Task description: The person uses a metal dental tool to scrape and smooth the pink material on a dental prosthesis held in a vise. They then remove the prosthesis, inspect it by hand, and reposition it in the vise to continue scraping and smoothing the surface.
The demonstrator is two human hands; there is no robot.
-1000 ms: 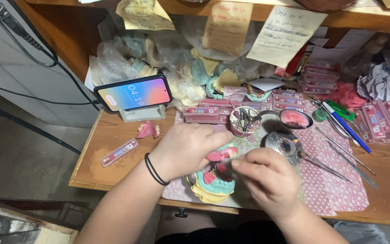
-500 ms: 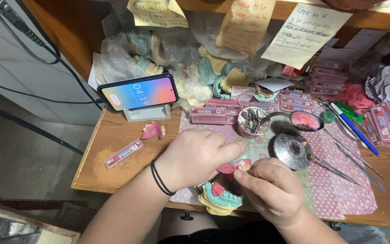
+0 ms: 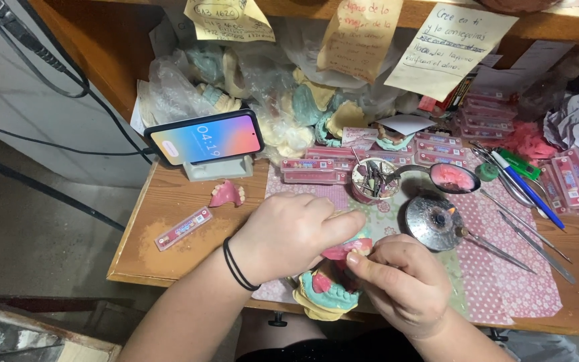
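the left hand (image 3: 288, 236) and the right hand (image 3: 403, 281) meet over a pink wax denture piece (image 3: 345, 251), and both pinch it: the left thumb and forefinger press on it from the left side, the right thumb and fingertips close on it from the right. i think two hands are used because the piece is small and curved, so one side steadies it while the other side works. whether the right hand also holds a thin tool, i cannot tell; its fingers hide this place.

the pink piece is held just above a dental cast (image 3: 325, 295) of teal and cream colour, which stands at the near edge of the wooden bench (image 3: 169, 265), directly under the hands, probably so that the piece can be tried on it without a long reach.

under the work lies a patterned pink cloth (image 3: 504, 281). just beyond the right hand is a small round metal dish (image 3: 435, 222), darkened inside, with thin metal tools (image 3: 524, 238) lying beside it, all near enough to take quickly. behind the hands a small jar (image 3: 372, 179) keeps more instruments upright. to the left, apart from the hands, lie another pink denture (image 3: 226, 194) and a small flat card of teeth (image 3: 183, 228). a phone (image 3: 206, 137) leans on a stand facing the person, easy to see.
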